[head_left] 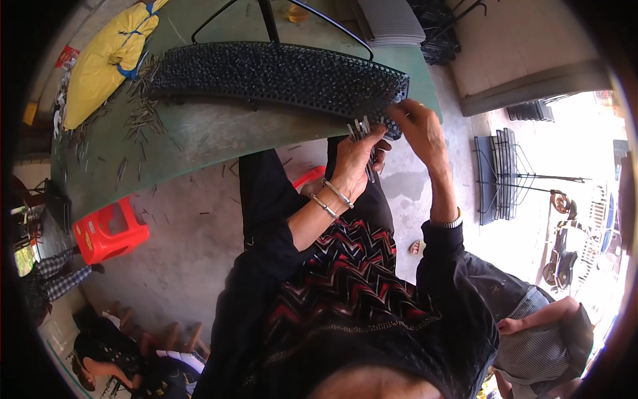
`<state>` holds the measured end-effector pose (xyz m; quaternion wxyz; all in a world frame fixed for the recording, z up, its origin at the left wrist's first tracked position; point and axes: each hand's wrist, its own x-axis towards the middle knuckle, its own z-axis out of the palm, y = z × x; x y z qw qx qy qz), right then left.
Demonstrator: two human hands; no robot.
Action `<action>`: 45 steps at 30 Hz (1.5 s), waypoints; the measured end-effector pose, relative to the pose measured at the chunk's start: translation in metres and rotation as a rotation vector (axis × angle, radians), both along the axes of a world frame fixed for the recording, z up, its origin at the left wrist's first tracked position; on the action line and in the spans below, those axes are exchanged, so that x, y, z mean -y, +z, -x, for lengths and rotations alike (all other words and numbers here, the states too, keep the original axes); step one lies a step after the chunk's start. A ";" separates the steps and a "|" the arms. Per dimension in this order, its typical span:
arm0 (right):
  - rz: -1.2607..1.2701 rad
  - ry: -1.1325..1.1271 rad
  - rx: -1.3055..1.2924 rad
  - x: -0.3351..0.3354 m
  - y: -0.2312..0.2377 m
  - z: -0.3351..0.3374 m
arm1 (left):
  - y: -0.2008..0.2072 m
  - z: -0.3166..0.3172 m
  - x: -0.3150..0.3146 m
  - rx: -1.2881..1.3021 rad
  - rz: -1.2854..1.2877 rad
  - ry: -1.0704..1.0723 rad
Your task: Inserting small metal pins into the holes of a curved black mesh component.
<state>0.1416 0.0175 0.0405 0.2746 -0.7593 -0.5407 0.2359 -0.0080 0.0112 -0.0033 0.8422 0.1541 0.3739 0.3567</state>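
A long, curved black panel, perforated all over and with a black bar frame on its far side, lies across the green table. My left hand is closed round a bundle of thin grey strips, their ends sticking out above and below the fingers. It is held just off the table's near edge, below the panel's right end. At that right end my right hand has its fingers bent together at the panel's holes. Whatever is between those fingertips is hidden.
Loose strips lie scattered at the table's left, beside a yellow sack. Grey sheets are stacked at the back. A red stool stands on the left. Other people sit nearby, one close on my right.
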 end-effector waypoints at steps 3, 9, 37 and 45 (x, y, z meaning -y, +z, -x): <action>-0.118 0.228 -0.148 0.009 -0.008 -0.011 | 0.001 -0.006 0.001 -0.018 -0.036 -0.039; -0.419 -0.085 0.032 -0.004 0.000 -0.008 | 0.010 -0.010 0.000 0.004 0.154 -0.100; -0.141 0.111 0.011 -0.006 0.003 -0.014 | 0.010 -0.001 0.005 0.027 -0.033 -0.115; 0.046 0.278 -0.478 0.013 0.010 -0.023 | 0.020 -0.007 0.007 0.018 -0.061 -0.098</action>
